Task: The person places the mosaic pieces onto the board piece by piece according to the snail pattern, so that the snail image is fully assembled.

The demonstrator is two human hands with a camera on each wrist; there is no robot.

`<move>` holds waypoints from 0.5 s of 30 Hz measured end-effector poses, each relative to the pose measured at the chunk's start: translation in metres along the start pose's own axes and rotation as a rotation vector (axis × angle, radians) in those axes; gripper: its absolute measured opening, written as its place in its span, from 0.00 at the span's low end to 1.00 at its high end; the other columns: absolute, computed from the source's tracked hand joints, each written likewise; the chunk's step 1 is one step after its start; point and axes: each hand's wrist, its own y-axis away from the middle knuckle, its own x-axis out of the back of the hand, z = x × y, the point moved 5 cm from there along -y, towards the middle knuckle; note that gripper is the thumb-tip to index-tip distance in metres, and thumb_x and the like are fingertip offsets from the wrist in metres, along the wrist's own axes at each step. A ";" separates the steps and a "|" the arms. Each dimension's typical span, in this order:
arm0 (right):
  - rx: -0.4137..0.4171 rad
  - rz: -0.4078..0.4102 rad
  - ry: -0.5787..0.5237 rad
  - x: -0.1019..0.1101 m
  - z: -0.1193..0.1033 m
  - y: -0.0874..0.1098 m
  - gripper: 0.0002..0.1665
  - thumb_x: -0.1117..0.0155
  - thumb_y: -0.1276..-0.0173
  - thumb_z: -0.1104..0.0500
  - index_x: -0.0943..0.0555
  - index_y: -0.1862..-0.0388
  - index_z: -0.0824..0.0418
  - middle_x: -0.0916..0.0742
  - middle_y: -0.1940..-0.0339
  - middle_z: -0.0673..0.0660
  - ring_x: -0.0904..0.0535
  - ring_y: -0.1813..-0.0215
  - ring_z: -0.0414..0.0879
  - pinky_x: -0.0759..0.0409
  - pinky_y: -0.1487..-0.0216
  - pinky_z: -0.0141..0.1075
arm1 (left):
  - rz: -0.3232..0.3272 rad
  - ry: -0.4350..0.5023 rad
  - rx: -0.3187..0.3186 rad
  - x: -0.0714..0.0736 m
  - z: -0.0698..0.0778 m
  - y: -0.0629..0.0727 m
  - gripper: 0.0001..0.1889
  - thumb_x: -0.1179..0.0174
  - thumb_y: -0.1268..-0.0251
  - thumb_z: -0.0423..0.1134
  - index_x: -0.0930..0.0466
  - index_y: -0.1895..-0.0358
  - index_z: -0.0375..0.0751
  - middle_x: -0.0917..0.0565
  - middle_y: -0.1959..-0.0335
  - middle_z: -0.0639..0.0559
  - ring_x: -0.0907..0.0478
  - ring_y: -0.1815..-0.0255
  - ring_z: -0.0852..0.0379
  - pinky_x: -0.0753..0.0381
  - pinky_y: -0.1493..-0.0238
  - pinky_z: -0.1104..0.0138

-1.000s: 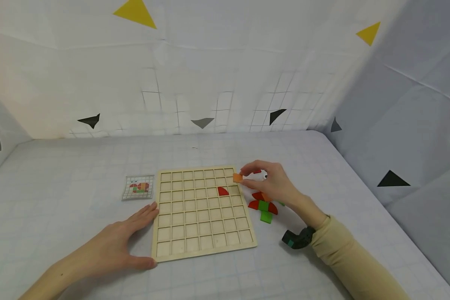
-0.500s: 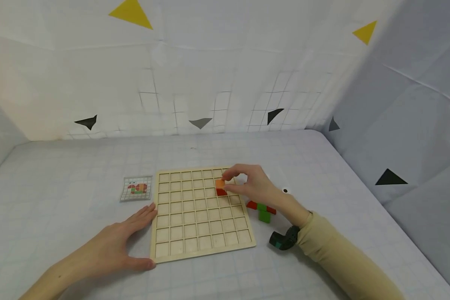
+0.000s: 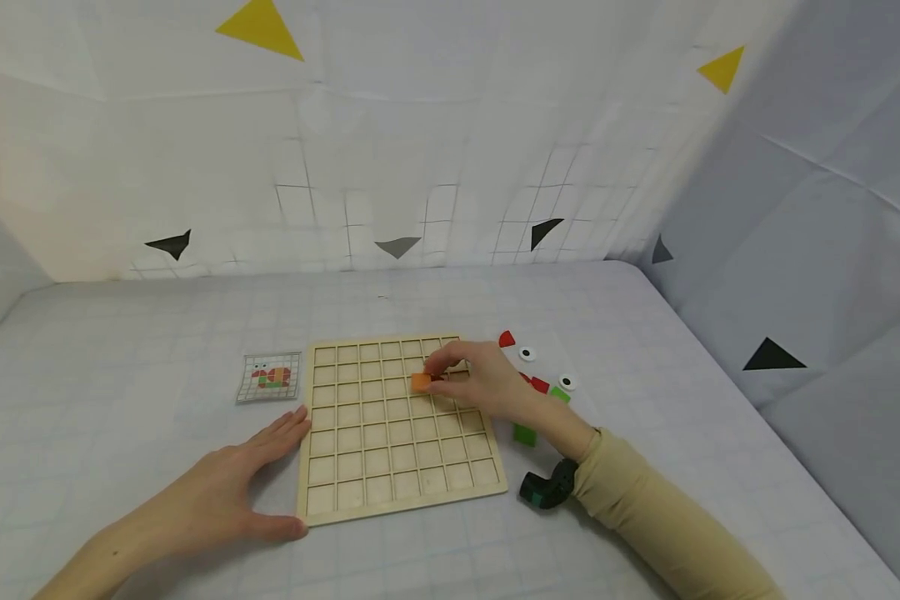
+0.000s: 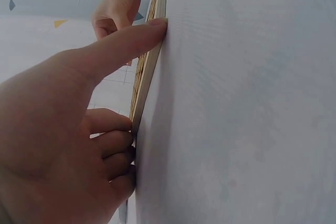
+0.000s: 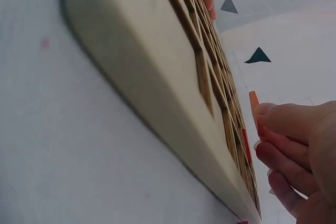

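In the head view, my right hand (image 3: pixel 487 379) pinches an orange square tile (image 3: pixel 420 382) between thumb and fingers over the upper middle of the wooden grid board (image 3: pixel 397 506). Seen from the right wrist, the orange tile (image 5: pixel 254 100) is held on edge, tilted, just above the grid. A red tile (image 5: pixel 246 144) sits in the board close by; my right hand mostly covers it from above. My left hand (image 3: pixel 217 492) lies at the board's left side, thumb and fingertips touching its edge. From the left wrist, the thumb of my left hand (image 4: pixel 63 108) meets the rim.
A small picture card (image 3: pixel 270 377) lies left of the board. To the right are loose red tiles (image 3: pixel 506 339), green tiles (image 3: pixel 525 435) and white discs with black dots (image 3: pixel 566 382). A black device (image 3: pixel 549 487) is on the right wrist.
My right hand has carried the orange tile leftward from beyond the board's right edge, past the red tile's cell and slightly down. The left hand stays against the board.
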 end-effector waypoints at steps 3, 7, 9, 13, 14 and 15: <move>0.026 0.003 -0.002 -0.003 -0.001 0.001 0.13 0.25 0.39 0.61 0.14 0.55 0.58 0.11 0.60 0.49 0.16 0.55 0.42 0.15 0.50 0.39 | -0.003 -0.014 -0.001 0.000 0.000 0.000 0.56 0.34 0.58 0.77 0.38 0.23 0.54 0.41 0.21 0.61 0.40 0.22 0.54 0.32 0.33 0.53; 0.054 0.004 0.011 -0.006 -0.002 0.001 0.14 0.25 0.39 0.62 0.14 0.54 0.59 0.11 0.57 0.51 0.16 0.53 0.43 0.15 0.50 0.36 | 0.003 -0.014 -0.004 0.001 0.001 0.000 0.57 0.35 0.59 0.77 0.37 0.23 0.53 0.41 0.21 0.61 0.39 0.23 0.52 0.32 0.33 0.51; 0.068 0.009 0.025 -0.007 -0.002 0.002 0.14 0.26 0.38 0.62 0.14 0.53 0.60 0.11 0.56 0.52 0.16 0.52 0.44 0.15 0.50 0.34 | 0.006 -0.010 -0.002 0.002 0.001 0.000 0.56 0.34 0.59 0.77 0.37 0.23 0.53 0.40 0.21 0.61 0.39 0.22 0.53 0.32 0.33 0.52; 0.090 0.029 0.062 -0.009 -0.002 0.001 0.14 0.25 0.39 0.62 0.14 0.54 0.61 0.12 0.56 0.53 0.16 0.52 0.44 0.16 0.50 0.31 | 0.004 0.002 0.002 0.002 0.001 0.000 0.57 0.35 0.59 0.78 0.37 0.23 0.54 0.40 0.21 0.60 0.40 0.22 0.52 0.33 0.33 0.50; 0.093 0.032 0.069 -0.009 -0.002 0.002 0.14 0.25 0.39 0.62 0.14 0.54 0.62 0.12 0.56 0.53 0.16 0.52 0.44 0.16 0.50 0.31 | 0.003 0.006 0.002 0.002 0.001 0.000 0.57 0.36 0.59 0.78 0.37 0.23 0.53 0.40 0.21 0.60 0.40 0.22 0.51 0.33 0.33 0.49; 0.096 0.035 0.080 -0.010 -0.002 0.001 0.14 0.25 0.39 0.62 0.14 0.53 0.61 0.12 0.56 0.53 0.16 0.52 0.43 0.16 0.51 0.31 | 0.001 0.008 0.002 0.003 0.000 0.000 0.57 0.36 0.59 0.78 0.37 0.23 0.53 0.40 0.21 0.59 0.39 0.22 0.51 0.33 0.33 0.48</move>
